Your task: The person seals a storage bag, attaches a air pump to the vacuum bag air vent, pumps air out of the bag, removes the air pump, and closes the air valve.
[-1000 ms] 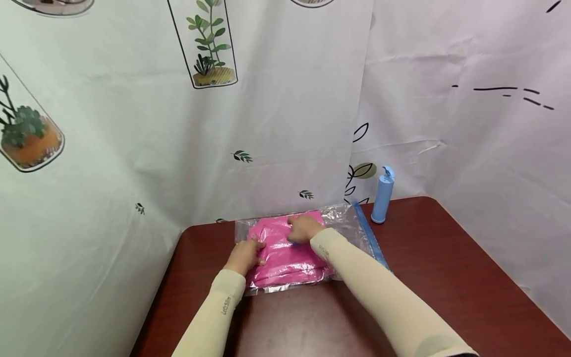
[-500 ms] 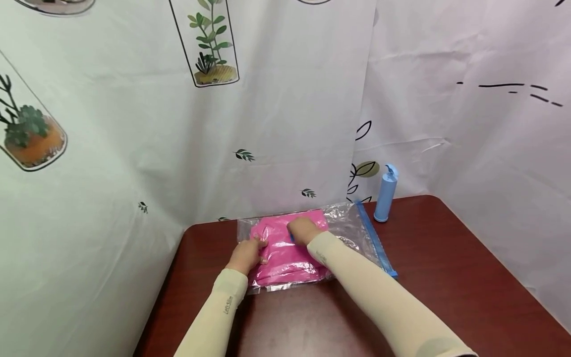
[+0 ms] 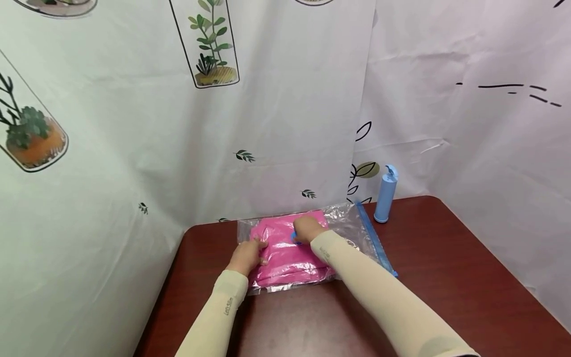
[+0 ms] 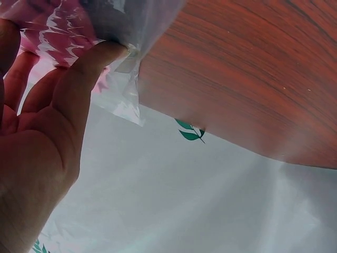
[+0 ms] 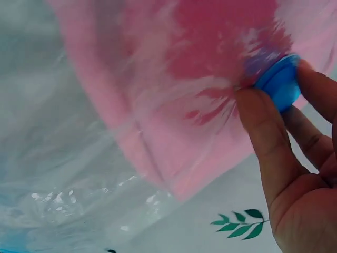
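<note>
A clear plastic vacuum storage bag (image 3: pixel 340 214) lies flat at the back of the table, with folded pink fabric (image 3: pixel 278 255) inside. My left hand (image 3: pixel 246 255) rests on the bag's left end, fingers spread against the plastic; the left wrist view shows its thumb (image 4: pixel 100 55) near the bag's corner. On top of the bag my right hand (image 3: pixel 307 229) pinches a round blue valve cap (image 5: pixel 284 87) between thumb and fingers. Plastic creases fan out from the cap in the right wrist view. From the head, the hand covers part of the cap.
A blue zip strip (image 3: pixel 373 235) runs along the bag's right end. Behind it, a light-blue hand pump (image 3: pixel 385 198) stands upright near the back edge of the dark red wooden table (image 3: pixel 450 267). Patterned white fabric (image 3: pixel 285 114) hangs behind and beside the table.
My right hand's extended index finger has curled in at the blue cap, and the hand has turned slightly. More of the cap now shows. The left hand keeps its place on the bag.
</note>
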`<state>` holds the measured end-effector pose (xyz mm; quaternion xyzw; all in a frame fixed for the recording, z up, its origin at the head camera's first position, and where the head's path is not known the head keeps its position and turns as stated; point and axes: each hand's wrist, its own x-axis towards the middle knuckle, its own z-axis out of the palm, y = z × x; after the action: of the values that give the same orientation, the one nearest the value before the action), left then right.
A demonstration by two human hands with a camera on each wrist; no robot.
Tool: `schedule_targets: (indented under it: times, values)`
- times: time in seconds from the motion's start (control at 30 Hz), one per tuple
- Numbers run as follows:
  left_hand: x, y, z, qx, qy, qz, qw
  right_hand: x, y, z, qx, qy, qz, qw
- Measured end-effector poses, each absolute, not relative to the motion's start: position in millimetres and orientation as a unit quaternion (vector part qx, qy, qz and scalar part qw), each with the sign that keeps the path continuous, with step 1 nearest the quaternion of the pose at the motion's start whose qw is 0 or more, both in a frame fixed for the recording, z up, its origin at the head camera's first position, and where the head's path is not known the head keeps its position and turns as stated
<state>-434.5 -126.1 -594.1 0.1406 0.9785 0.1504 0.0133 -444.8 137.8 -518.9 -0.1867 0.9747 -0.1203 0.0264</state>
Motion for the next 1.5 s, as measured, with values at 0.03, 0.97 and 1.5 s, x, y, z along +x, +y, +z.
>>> schedule_targets:
  times: [0.03, 0.97, 1.5]
  values:
    - [-433.5, -125.6, -593.3, 0.142, 0.979, 0.149, 0.013, -443.0, 136.4, -517.9, -0.191, 0.974, -0.119, 0.024]
    - [-429.0, -123.1, -587.0, 0.147, 0.976, 0.159, 0.011, -447.5, 128.7, -529.3, -0.193, 0.978, -0.08, -0.009]
    - [-441.2, -128.2, -600.6, 0.144, 0.977, 0.155, 0.011, -424.2, 136.5, -495.2, -0.225, 0.964, -0.135, 0.039]
